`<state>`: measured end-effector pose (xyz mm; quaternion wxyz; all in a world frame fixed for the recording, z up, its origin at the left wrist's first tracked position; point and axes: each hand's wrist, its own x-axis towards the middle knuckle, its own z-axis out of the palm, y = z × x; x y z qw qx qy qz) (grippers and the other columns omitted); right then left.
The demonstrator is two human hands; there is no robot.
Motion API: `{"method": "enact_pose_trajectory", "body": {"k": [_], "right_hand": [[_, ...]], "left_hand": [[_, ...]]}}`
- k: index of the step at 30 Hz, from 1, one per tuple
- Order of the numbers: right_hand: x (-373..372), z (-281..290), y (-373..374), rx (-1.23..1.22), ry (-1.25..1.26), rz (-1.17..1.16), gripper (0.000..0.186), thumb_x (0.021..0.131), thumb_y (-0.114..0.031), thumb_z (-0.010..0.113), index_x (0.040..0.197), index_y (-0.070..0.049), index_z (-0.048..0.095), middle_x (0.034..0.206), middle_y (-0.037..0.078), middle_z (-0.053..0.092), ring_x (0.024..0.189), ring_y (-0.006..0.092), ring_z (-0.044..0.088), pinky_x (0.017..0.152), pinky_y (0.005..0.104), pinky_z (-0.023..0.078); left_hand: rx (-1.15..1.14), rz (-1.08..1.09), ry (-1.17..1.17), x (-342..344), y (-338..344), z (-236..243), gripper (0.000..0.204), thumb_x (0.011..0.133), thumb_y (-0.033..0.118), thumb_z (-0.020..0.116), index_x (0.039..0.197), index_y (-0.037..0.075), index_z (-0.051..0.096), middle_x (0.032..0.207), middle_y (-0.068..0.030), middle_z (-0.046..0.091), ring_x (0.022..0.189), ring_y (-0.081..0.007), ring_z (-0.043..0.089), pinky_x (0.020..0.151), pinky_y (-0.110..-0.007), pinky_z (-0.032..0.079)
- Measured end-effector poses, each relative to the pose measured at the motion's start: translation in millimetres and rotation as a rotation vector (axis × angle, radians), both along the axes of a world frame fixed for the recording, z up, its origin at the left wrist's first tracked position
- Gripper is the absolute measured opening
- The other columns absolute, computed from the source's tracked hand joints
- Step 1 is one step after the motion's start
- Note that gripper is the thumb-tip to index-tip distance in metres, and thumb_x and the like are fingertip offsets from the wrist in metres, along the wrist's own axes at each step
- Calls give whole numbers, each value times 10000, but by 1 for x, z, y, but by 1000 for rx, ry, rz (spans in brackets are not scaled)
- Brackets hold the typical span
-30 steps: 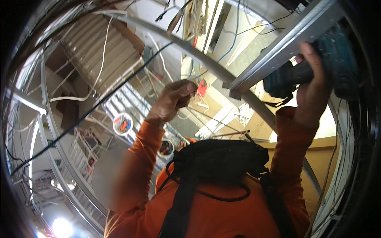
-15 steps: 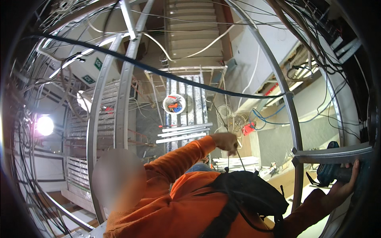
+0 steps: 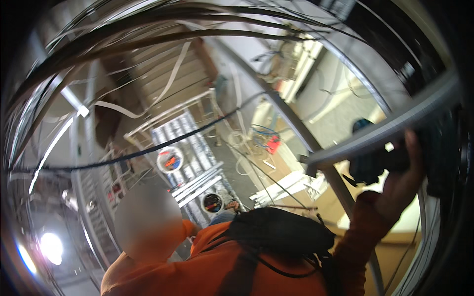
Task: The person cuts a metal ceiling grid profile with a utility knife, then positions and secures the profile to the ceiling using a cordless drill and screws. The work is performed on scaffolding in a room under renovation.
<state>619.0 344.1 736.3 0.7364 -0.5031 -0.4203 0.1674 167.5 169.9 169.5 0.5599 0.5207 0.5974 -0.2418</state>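
My right hand [image 3: 407,172] grips a teal and black cordless power tool [image 3: 432,158] just beneath a metal ceiling channel [image 3: 380,133] at the upper right, whose end meets a long diagonal rail [image 3: 276,108]. My left hand is out of sight; only part of its orange sleeve [image 3: 188,229] shows low in the middle, beside a blurred round patch. A black bag [image 3: 276,229] lies across my orange top.
Bundles of cables [image 3: 123,29] cross overhead. Far below stand a scaffold platform [image 3: 187,130] with white buckets [image 3: 169,148] of tools and pale strips [image 3: 197,185], a staircase [image 3: 158,64], white lengths of material [image 3: 291,190] and a red object [image 3: 273,144]. A bright lamp [image 3: 51,246] glares at lower left.
My left hand was raised at the middle and has dropped out of sight. The view swung round and back; my right hand still holds the power tool by the channel.
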Motion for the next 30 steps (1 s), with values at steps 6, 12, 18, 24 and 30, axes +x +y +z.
{"method": "enact_pose_trajectory", "body": {"k": [6,12,18,24,30], "right_hand": [[-38,21,4,131,161,53,414,784,1,774,1183,-30,665,1083,68,657,947,163,626,863,308,517],[-35,23,21,182,118,81,374,770,-9,793,1126,-46,686,1022,41,682,862,142,627,788,284,515],[-25,17,30,139,98,70,297,812,-45,777,1097,-38,696,990,39,688,871,137,622,787,289,508],[-21,14,31,171,-94,57,210,813,-56,761,1015,-10,733,1022,65,683,858,149,623,822,301,495],[-20,6,29,218,-250,89,200,872,-29,703,1070,-11,729,1045,65,696,848,157,624,789,301,492]], "left_hand": [[-46,96,52,-15,-6,25,397,707,276,777,1060,96,768,1106,-174,721,1050,-335,668,873,-468,521],[-25,161,43,-1,-9,26,379,755,303,727,1070,94,759,1095,-180,721,1040,-348,670,881,-468,521],[14,198,-13,40,-23,26,372,803,330,677,1081,93,749,1084,-186,720,1029,-361,672,889,-469,521],[18,183,-5,27,-13,25,375,852,357,627,1091,92,740,1073,-193,720,1018,-374,674,897,-469,521],[-6,41,-1,-3,4,26,388,900,384,577,1101,90,731,1061,-199,719,1007,-386,676,905,-469,521]]}}
